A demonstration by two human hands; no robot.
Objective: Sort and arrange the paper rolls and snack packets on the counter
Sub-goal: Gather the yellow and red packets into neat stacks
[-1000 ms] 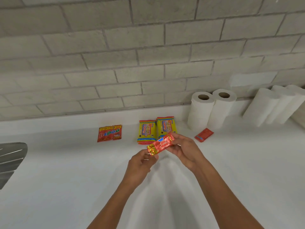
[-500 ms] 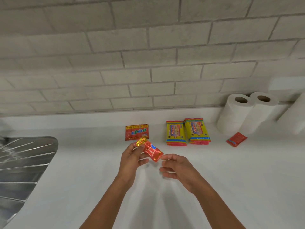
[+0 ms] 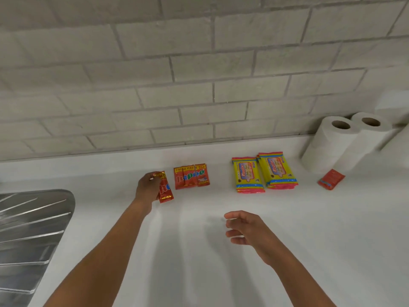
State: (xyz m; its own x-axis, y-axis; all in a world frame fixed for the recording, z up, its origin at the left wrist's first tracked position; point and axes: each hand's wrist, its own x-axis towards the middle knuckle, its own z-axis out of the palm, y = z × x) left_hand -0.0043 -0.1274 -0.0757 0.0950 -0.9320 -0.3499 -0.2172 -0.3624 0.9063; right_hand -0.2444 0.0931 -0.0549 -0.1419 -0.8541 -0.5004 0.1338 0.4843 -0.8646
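A ribbed steel drainer (image 3: 31,229) occupies the left edge of the white worktop (image 3: 199,262). The left hand (image 3: 147,188) pinches the top of a red snack packet (image 3: 165,191) between curled fingers and thumb, near the back edge. Just right of it lies a red triple packet (image 3: 191,176), flat, apart from the held packet. Further right lie two yellow packet stacks (image 3: 264,172), side by side. The right hand (image 3: 245,227) hovers nearer the front edge, fingers loosely curled and spread, holding nothing. A small red sachet (image 3: 330,179) lies before two upright paper rolls (image 3: 345,140) at the back right corner.
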